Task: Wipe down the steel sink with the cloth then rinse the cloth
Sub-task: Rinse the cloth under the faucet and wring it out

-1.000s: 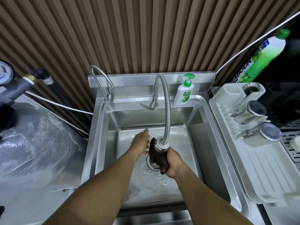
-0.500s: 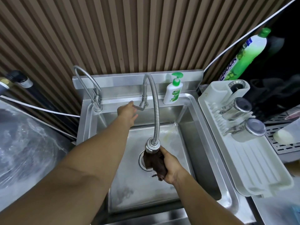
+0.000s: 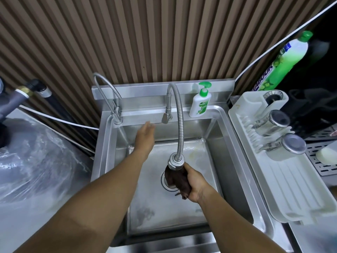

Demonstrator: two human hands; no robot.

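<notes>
The steel sink fills the middle of the view. My right hand grips a bunched dark brown cloth directly under the spray head of the flexible steel faucet hose, above the drain. My left hand hovers with fingers straight and relaxed over the back of the basin, a little left of the faucet lever and not touching it. No water stream is visible.
A second curved tap stands at the sink's back left. A green-capped soap pump bottle sits on the back ledge. A white drying rack with two steel cups lies right. A plastic-covered object lies left.
My left hand went from the basin to the faucet lever, then drew back left and down off it. The lever now points down. My right hand kept the cloth under the spray head.
</notes>
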